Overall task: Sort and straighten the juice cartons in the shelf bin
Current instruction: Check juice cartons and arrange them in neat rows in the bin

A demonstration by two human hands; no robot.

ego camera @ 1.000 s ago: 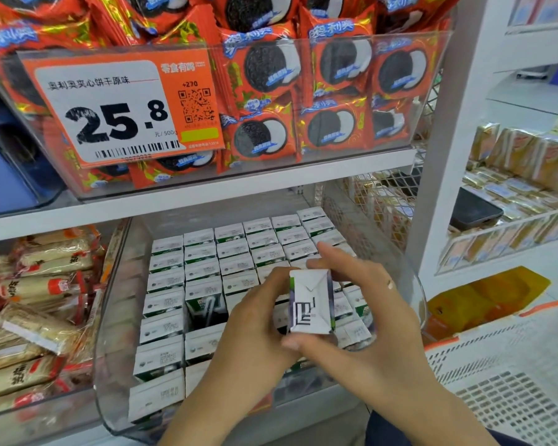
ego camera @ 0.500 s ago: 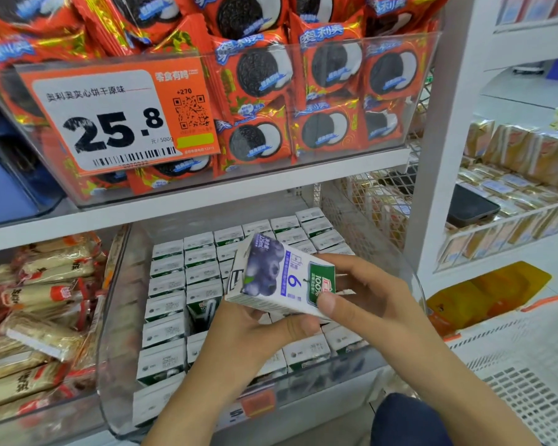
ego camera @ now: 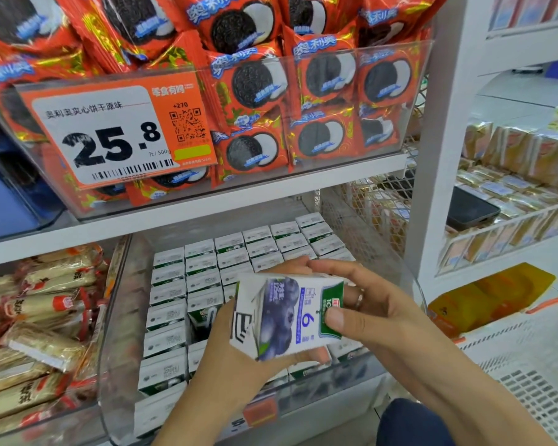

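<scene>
We held one blueberry juice carton in both hands, lifted just above the front of the clear shelf bin. Our left hand cupped it from below and from the near end, fingers curled under its base. Our right hand gripped the other end, thumb pressed on the green panel and fingers wrapped round the far side. The carton lay on its side, printed face up, tilted a little, and clear of the rows beneath it.

In the bin, most of the cartons already stood upright in fairly even rows, white tops facing us, from the back wall to the front lip. We judged the sorting well along. One dark gap showed in the second column from the left, with a carton sunk or turned in it, so that spot looked unfinished. The front right corner was hidden behind our hands, and we could not tell how it lay.

What seemed left: turning the held carton upright, seating it in a free slot, and squaring the uneven place by the gap.
</scene>
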